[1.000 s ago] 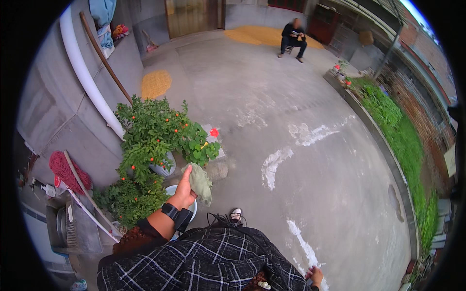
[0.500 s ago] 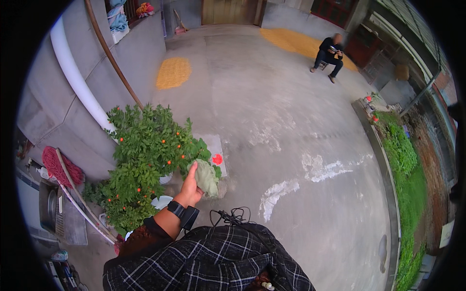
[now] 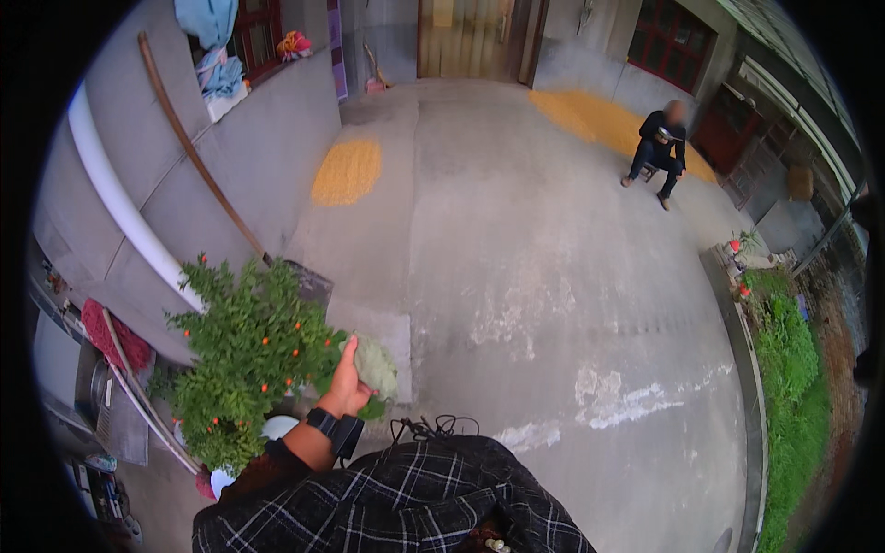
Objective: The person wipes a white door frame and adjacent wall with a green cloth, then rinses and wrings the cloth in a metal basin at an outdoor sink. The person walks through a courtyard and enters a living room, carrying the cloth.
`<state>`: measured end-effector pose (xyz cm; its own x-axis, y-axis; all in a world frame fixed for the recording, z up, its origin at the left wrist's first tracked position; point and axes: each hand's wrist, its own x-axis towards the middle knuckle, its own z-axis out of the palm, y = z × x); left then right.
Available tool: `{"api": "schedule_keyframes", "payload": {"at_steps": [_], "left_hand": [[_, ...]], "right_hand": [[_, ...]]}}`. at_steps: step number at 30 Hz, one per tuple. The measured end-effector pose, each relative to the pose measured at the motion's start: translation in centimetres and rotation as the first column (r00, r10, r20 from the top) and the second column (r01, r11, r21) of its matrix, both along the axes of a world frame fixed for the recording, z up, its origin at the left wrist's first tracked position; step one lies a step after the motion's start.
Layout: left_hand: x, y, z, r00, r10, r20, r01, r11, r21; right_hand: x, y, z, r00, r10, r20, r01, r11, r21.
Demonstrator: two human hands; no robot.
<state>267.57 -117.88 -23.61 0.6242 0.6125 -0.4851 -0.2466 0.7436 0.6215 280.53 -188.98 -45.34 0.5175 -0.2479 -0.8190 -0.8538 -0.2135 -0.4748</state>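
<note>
A potted shrub (image 3: 244, 355) with small orange fruits stands near left by the grey wall (image 3: 198, 147), a long pole (image 3: 198, 161) leaning on it, two yellow grain patches (image 3: 348, 171) lie on the concrete yard (image 3: 544, 304), and a seated person (image 3: 659, 147) is far right.

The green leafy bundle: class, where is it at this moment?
In the head view, the green leafy bundle sits low and left of centre, held in the left hand, right beside the potted shrub with small orange fruits on the concrete yard.
</note>
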Motion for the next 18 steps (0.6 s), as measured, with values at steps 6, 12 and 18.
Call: {"api": "schedule_keyframes", "payload": {"at_steps": [6,12,18], "left_hand": [[8.3,1.7,0.0,0.990,0.135,-0.027,-0.136,0.990,-0.042],[16.1,8.1,-2.3,0.973,0.220,-0.068,-0.224,0.972,-0.065],[25.4,15.9,-3.2,0.953,0.300,0.042,-0.292,0.945,-0.145]], "right_hand": [[22.5,3.4,-0.3,0.987,0.106,0.120,-0.117,0.989,0.091],[43.1,26.8,5.5,0.818,0.415,0.398,-0.505,0.849,0.153],[51.7,36.6,9.3,0.832,0.486,0.268,-0.541,0.819,0.192]]}}
